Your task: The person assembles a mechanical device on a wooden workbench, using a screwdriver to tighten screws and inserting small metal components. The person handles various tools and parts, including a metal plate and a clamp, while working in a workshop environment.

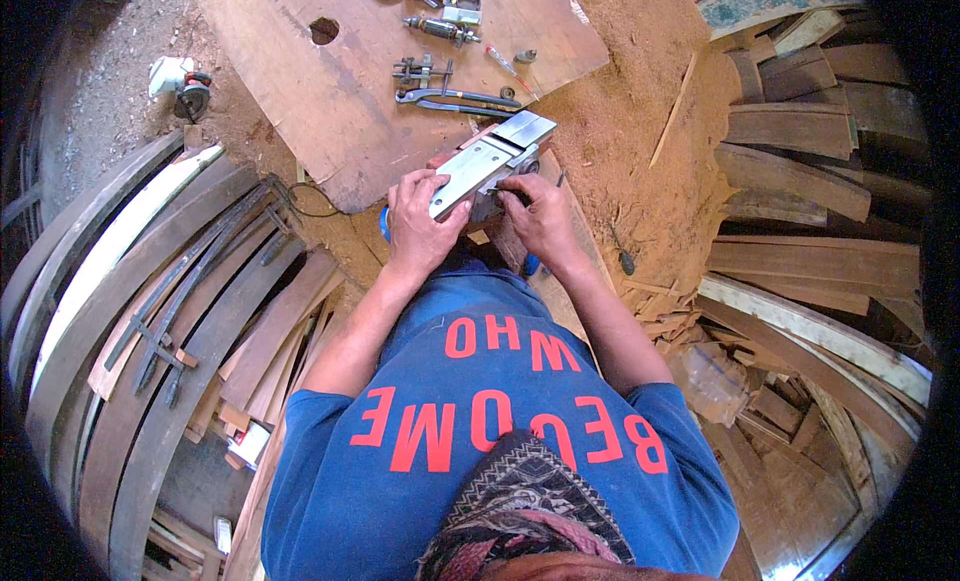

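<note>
In front of my body an electric hand planer lies with its silver metal sole facing up, tilted toward the far right. My left hand grips the near end, with its fingers over the left edge of the sole and the thumb at the near corner. On the planer's right side, my right hand has thumb and fingers pinched together close to the edge of the sole. Whatever small part sits between those fingertips is too hidden to name. The planer's lower body is mostly hidden beneath the sole and my hands.
Beyond the planer a plywood board bears long-handled pincers, a clamp, a slim power tool and a screwdriver. Wooden planks lie at left, more stacked boards at right. Sawdust covers the ground.
</note>
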`<state>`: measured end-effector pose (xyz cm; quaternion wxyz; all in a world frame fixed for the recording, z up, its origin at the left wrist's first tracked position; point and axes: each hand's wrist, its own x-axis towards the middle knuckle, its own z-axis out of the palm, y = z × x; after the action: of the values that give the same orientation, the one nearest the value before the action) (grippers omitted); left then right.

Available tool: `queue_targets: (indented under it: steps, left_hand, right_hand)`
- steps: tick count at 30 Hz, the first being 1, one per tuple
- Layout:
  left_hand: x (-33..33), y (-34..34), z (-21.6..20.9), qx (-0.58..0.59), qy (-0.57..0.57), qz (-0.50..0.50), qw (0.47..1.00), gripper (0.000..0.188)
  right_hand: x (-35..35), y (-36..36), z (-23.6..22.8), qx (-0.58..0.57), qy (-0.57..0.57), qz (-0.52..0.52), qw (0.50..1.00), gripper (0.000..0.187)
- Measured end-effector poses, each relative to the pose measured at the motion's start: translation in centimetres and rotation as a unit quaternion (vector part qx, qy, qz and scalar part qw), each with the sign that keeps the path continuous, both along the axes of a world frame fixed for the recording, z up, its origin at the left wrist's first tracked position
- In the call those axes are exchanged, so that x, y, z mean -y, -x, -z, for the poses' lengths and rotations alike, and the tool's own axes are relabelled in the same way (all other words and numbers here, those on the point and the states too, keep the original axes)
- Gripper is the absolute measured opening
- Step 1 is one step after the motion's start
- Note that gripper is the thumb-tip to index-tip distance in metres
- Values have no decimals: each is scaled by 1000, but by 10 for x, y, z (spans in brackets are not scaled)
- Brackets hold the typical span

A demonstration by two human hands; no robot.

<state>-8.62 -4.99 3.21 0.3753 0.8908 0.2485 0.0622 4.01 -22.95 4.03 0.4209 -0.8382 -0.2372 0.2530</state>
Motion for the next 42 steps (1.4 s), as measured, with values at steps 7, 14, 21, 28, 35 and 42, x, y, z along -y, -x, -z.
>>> queue_targets:
  steps: [7, 14, 21, 28, 35, 42]
  left_hand:
    - [0, 0, 1, 4, 0, -1, 1000, 46]
    - [0, 0, 1, 4, 4, -6, 1000, 47]
    - [0, -1, -1, -3, 6, -4, 1000, 46]
    - [0, -1, 0, 6, 2, 0, 1000, 46]
    - [1, -1, -1, 1, 0, -2, 1000, 44]
    - [-1, 0, -1, -7, 2, 4, 1000, 43]
  right_hand:
    - [0, 1, 2, 117, -9, -69, 991, 12]
    - [6, 1, 3, 154, 5, -113, 982, 16]
    - [4, 0, -7, 193, 0, -137, 972, 15]
    - [3, -13, -15, 193, 26, -218, 956, 22]
    - [2, -19, -9, 178, 20, -236, 955, 22]
    - [-6, -23, -5, 105, -40, -215, 970, 17]
